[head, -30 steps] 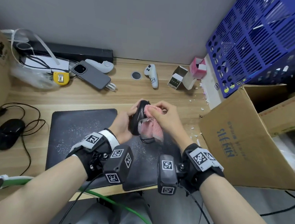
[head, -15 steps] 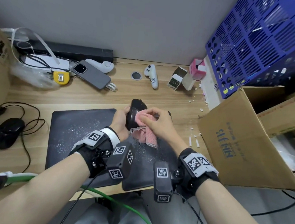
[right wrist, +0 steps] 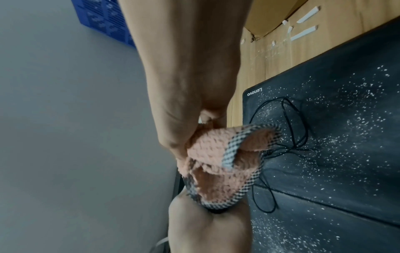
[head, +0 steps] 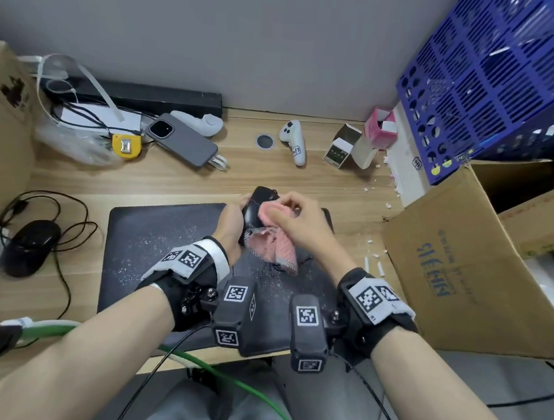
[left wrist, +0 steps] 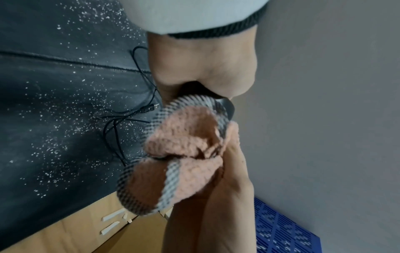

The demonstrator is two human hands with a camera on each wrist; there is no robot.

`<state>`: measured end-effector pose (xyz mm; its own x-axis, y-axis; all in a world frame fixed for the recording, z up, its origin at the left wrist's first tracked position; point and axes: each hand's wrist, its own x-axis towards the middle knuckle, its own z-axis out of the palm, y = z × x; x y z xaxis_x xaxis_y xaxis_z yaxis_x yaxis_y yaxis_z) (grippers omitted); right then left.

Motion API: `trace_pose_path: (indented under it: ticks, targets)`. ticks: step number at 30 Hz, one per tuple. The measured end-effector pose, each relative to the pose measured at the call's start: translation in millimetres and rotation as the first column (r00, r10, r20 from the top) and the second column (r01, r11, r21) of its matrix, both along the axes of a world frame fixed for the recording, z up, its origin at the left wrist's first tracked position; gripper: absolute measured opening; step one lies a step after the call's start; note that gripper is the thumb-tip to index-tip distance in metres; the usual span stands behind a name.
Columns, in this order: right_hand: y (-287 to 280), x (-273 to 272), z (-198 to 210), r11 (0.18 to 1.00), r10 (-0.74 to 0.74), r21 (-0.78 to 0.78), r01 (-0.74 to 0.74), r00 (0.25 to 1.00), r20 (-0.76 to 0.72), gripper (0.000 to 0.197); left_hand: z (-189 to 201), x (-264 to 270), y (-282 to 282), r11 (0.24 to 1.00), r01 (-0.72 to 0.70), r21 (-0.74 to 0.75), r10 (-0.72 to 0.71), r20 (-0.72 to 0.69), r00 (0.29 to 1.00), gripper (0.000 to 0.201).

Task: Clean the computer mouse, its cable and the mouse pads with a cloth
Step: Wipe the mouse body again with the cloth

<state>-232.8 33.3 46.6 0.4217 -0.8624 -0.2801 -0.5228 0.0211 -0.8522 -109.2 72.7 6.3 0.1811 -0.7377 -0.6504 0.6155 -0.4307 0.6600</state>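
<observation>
- Since the earlier frames, your two hands and the black computer mouse point(head: 256, 208) have moved from above the middle of the mouse pad to its far edge, and the mouse has turned so its nose points away from you.
- Your left hand point(head: 231, 221) is clamped round the mouse, holding it on edge, lifted off the dusty black mouse pad point(head: 154, 233).
- Your right hand point(head: 296, 221) pinches a pink cloth point(head: 275, 239) with a grey checked border and presses a bunched part of it against the mouse's side; the loose end hangs down toward the pad.
- The mouse cable point(right wrist: 290, 137) lies in loose loops on the pad below the cloth, its plug point(left wrist: 151, 108) resting on the pad surface.
- White specks cover the pad; the right wrist view shows a second pad edge point(right wrist: 324, 196) overlapping it, and the corner near the cable reads "Lenovo".
- Left of the pad a second black mouse point(head: 29, 246) sits on the wooden desk point(head: 320, 186) with its own coiled cable.
- Beyond the pad lie a grey phone point(head: 181, 139), a yellow tape measure point(head: 125, 145) and a white controller point(head: 294, 141).
- Right of the pad stands an open cardboard box point(head: 463, 267), with a blue plastic crate point(head: 498, 71) above it.
</observation>
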Motion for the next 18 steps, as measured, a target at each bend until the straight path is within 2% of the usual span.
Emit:
trace_pose_path:
  ticks: [2,7,10,14,16,18]
  targets:
    - [2.2,-0.2,-1.3,0.999,0.035,-0.035,-0.036,0.999,-0.027,0.007,0.6,-1.9,0.7,1.0,-0.009,-0.004,0.009,-0.003,1.0,0.032]
    - [-11.2,-13.7,-1.9,0.987,-0.16,0.031,0.159,0.987,0.003,0.012,-0.2,1.1,7.8,0.995,0.081,-0.05,-0.08,0.009,0.997,0.038]
    - [-17.2,-14.9,0.1,0.982,-0.181,0.058,0.18,0.983,0.018,0.014,0.1,3.3,10.0,0.989,0.119,-0.084,-0.118,0.014,0.993,0.037]
    - [-5.6,4.4,1.5,0.999,-0.033,0.038,0.034,0.999,-0.026,0.014,-1.6,2.3,3.5,1.0,0.01,-0.023,-0.009,0.063,0.998,0.037]
    - [3.9,12.8,1.1,0.998,0.054,-0.015,-0.055,0.998,-0.034,0.013,1.3,2.8,2.1,1.0,0.007,-0.004,-0.007,0.037,0.999,0.033]
    - [5.4,12.1,0.3,0.997,0.063,-0.033,-0.064,0.998,-0.017,0.013,5.1,2.6,3.1,1.0,0.016,0.016,-0.016,0.003,1.0,0.034]
